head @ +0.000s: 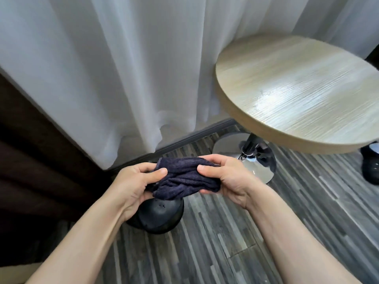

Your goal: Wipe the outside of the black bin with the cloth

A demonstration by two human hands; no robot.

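Note:
A dark navy cloth (185, 178) is bunched up between both hands, held in the air at the middle of the view. My left hand (135, 181) grips its left end, thumb on top. My right hand (227, 177) grips its right end. Directly below them the round black bin (162, 216) stands on the floor, its upper part hidden by the cloth and my left hand. The cloth hangs just over the bin; whether it touches the bin I cannot tell.
A round light-wood table (297, 89) on a chrome pedestal base (246, 154) stands to the right. White sheer curtains (123, 68) hang behind, with a dark drape (30, 160) at the left. A black shoe (371, 167) shows at the far right on the striped floor (215, 242).

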